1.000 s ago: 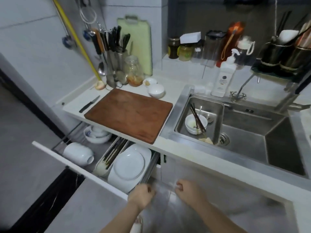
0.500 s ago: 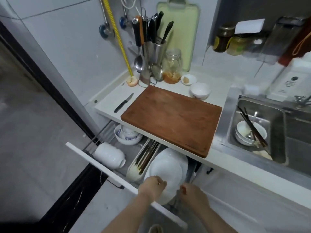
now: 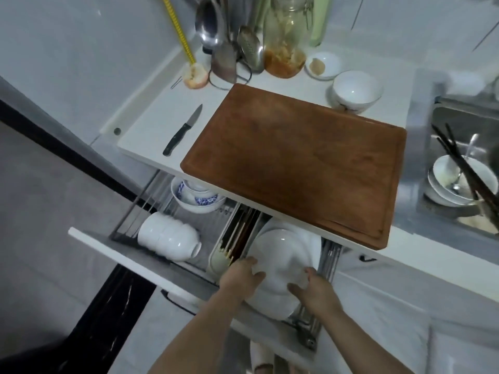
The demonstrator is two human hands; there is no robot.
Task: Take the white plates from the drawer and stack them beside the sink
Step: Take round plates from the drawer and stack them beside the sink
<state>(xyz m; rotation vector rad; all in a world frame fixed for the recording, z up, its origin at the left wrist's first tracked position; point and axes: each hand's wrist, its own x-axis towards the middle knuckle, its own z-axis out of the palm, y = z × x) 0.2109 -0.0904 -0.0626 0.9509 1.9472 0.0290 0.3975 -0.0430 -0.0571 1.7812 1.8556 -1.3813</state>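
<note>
The fingers [image 3: 255,267] of your left hand [image 3: 240,278] curl over the near-left rim of the white plates [image 3: 283,249]. Your right hand [image 3: 317,291] pinches the near-right rim, thumb on top. The stack lies at the right end of the open drawer [image 3: 121,261], beside a tray of chopsticks [image 3: 237,238], under the wooden cutting board [image 3: 297,163], with the sink [image 3: 421,117] further right.

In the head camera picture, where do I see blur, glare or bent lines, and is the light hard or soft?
Head view: the wide lens stretches the corners and makes the counter look slanted; the sink at the right border is smeared by blur; the cutting board is fairly sharp; a small glare spot sits on the white plates; the light is dim and soft.
</note>
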